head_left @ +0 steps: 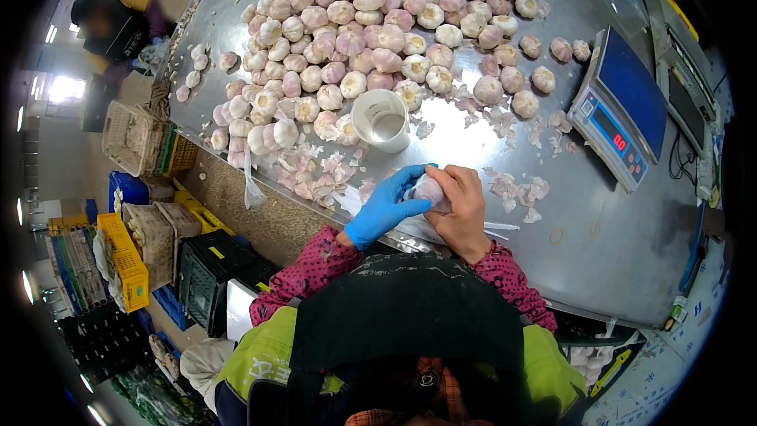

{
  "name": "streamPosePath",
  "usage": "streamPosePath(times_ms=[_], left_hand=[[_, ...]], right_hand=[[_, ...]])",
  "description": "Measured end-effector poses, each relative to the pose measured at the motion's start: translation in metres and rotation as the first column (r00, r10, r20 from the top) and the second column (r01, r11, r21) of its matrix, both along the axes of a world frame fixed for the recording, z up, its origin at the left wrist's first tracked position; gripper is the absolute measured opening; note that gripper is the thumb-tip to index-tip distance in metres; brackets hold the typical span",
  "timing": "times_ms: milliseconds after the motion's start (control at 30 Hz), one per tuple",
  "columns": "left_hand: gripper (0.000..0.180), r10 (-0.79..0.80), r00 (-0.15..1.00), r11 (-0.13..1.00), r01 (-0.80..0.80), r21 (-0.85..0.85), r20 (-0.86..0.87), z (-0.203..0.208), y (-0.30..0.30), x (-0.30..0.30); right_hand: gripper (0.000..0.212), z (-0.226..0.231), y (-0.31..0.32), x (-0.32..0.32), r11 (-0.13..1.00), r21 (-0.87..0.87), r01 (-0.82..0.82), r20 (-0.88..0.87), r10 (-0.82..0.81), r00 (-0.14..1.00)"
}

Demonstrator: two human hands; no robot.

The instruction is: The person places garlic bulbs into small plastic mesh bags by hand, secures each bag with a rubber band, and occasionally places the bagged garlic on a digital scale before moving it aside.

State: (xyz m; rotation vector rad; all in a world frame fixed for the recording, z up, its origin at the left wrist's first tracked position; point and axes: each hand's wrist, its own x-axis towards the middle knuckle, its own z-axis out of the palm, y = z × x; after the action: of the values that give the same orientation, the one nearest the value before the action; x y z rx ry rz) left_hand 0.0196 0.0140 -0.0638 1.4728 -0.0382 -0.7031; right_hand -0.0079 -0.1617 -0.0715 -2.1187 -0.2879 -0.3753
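Close to the near edge of the metal table, a pinkish-white garlic bulb sits between my two hands. My left hand, in a blue glove, is closed around its left side. The bare fingers of my right hand curl over the bulb from the right, the thumb and fingertips against it. Part of the bulb is hidden by both hands. Just beyond them stands a white plastic cup. A large heap of garlic bulbs spreads over the table behind the cup.
Peeled papery skins lie left of my hands, with more skins to the right. A blue-topped scale stands on the right, near two rubber bands. Crates are stacked at left; another person is at far left.
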Motion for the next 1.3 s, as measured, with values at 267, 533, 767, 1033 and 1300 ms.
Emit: streamPosePath(times_ms=[267,533,767,1033,1300], left_hand=[[0.075,-0.020,0.960,0.981,-0.035,0.193,0.279,-0.011,0.001,-0.016],[0.078,0.101,0.992,0.994,-0.099,-0.035,0.073,-0.001,0.002,-0.016],[0.088,0.006,0.923,0.776,-0.247,-0.580,-0.385,-0.013,0.015,-0.022],[0.079,-0.008,0.932,0.712,-0.249,-0.657,-0.362,-0.013,0.032,-0.019],[0.071,0.078,0.912,0.616,-0.362,-0.700,-0.403,-0.027,0.068,-0.022]], right_hand=[[0.055,-0.004,0.004,0.001,0.998,0.065,-0.011,0.009,0.010,1.000],[0.049,0.014,-0.001,-0.002,0.996,0.013,-0.088,-0.181,0.089,0.979],[0.041,0.054,-0.010,0.006,0.835,0.482,-0.267,-0.425,0.489,0.762],[0.059,0.078,-0.002,0.017,0.639,0.630,-0.442,-0.443,0.763,0.471],[0.064,0.074,0.025,0.031,0.631,0.559,-0.537,-0.433,0.775,0.460]])
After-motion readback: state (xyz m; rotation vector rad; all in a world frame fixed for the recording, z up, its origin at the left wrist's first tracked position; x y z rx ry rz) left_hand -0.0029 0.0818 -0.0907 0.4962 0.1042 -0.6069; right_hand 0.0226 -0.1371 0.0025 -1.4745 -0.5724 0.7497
